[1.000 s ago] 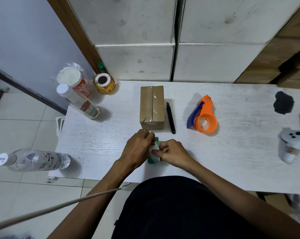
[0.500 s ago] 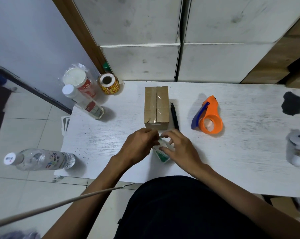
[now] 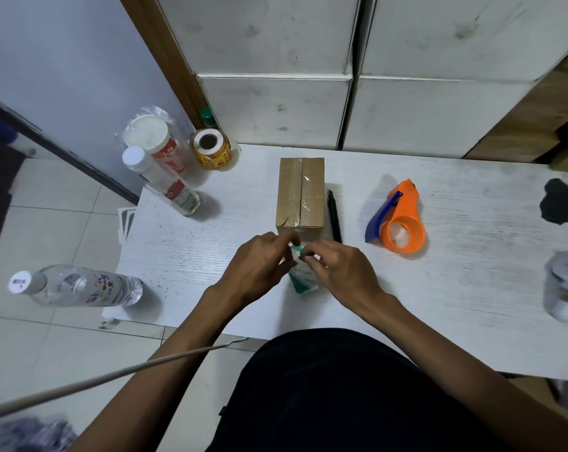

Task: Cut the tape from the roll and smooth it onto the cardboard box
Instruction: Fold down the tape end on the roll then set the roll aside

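A small brown cardboard box [image 3: 300, 194] stands in the middle of the white table [image 3: 455, 282], with clear tape along its top seam. Just in front of it my left hand [image 3: 260, 269] and my right hand [image 3: 336, 267] meet over a small green tape dispenser [image 3: 302, 278]. My left hand grips the dispenser body. The fingertips of my right hand pinch the tape end at its top. Most of the dispenser is hidden by my fingers.
A black marker [image 3: 334, 215] lies against the box's right side. An orange tape gun [image 3: 400, 223] sits further right. Bottles [image 3: 165, 181], a sticker roll [image 3: 211, 151] and a lying water bottle [image 3: 80, 285] occupy the left; a white controller [image 3: 566, 288] sits far right.
Both hands have shifted slightly toward the box with the green dispenser. My right fingers moved from the dispenser's side to pinch at its top.
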Demonstrator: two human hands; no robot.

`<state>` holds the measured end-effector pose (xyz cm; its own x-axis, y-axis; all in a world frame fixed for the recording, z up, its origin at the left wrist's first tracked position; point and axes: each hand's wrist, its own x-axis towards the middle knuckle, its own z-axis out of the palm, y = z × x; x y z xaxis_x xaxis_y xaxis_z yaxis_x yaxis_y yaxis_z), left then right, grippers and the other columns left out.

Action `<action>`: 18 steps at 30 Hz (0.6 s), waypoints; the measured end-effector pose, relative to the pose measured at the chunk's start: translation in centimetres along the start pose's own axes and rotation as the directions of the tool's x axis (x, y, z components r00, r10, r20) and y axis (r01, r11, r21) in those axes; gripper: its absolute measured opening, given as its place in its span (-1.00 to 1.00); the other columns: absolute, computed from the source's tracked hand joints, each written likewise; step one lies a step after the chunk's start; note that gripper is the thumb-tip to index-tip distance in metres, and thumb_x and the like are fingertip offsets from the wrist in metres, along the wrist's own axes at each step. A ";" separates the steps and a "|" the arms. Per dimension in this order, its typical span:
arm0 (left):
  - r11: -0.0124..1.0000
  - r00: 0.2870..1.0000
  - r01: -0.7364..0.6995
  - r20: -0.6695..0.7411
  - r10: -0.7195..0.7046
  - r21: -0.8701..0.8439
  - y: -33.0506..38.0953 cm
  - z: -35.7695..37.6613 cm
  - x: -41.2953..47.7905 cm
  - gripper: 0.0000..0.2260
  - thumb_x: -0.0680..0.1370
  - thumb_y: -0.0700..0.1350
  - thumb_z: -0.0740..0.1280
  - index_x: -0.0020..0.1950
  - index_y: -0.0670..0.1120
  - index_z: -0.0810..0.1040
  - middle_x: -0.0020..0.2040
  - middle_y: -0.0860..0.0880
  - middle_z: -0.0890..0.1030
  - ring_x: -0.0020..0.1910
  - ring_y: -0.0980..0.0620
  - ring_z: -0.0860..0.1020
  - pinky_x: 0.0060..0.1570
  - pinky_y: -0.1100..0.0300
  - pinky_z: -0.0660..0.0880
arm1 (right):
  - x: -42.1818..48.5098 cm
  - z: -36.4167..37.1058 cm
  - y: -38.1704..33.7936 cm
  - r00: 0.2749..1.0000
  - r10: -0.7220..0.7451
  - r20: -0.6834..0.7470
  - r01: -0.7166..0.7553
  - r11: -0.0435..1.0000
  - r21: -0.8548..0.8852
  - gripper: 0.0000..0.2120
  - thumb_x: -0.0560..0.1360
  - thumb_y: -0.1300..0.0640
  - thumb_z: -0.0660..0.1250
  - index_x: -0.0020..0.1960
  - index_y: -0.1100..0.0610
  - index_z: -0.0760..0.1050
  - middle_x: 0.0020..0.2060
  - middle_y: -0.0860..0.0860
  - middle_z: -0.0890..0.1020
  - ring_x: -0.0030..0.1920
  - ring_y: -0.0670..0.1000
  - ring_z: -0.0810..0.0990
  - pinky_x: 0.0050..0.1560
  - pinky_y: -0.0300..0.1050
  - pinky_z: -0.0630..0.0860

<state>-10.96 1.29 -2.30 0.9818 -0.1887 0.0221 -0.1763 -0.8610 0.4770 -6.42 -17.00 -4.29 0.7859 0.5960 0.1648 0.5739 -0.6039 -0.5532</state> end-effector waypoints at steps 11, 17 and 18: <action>0.984 0.995 0.100 -0.008 -0.102 -0.146 0.5 1.2 -2.2 -0.95 0.51 -0.13 0.44 -0.05 -0.02 0.64 -0.22 0.06 0.59 -0.25 0.06 0.53 -0.25 0.05 0.53 | -1.2 0.0 0.8 0.976 0.016 0.219 -0.056 0.982 0.180 -0.93 0.54 0.10 0.38 0.00 0.08 0.57 -0.10 -0.04 0.60 -0.25 -0.07 0.52 -0.22 -0.02 0.56; 0.940 0.968 0.236 -0.025 -0.250 -0.248 1.0 2.6 -3.9 -0.94 0.48 -0.12 0.47 -0.13 0.05 0.65 -0.22 0.12 0.59 -0.36 0.15 0.51 -0.27 0.10 0.52 | -1.9 0.7 0.6 0.934 0.135 0.330 -0.239 0.924 0.298 -0.92 0.52 0.08 0.39 -0.05 0.08 0.57 -0.14 -0.12 0.57 -0.22 -0.09 0.54 -0.18 -0.13 0.53; 0.935 0.964 0.249 -0.027 -0.264 -0.254 1.0 2.6 -4.0 -0.94 0.48 -0.11 0.48 -0.13 0.05 0.66 -0.21 0.11 0.60 -0.37 0.14 0.51 -0.28 0.09 0.52 | -1.9 0.8 0.5 0.929 0.146 0.341 -0.257 0.916 0.307 -0.93 0.51 0.09 0.39 -0.06 0.09 0.58 -0.16 -0.14 0.55 -0.23 -0.10 0.55 -0.19 -0.18 0.52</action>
<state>-15.25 -0.08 -4.23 0.9950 0.0585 -0.0809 0.0978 -0.7320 0.6742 -7.77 -18.01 -5.55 0.7351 0.6458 -0.2062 0.2536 -0.5440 -0.7998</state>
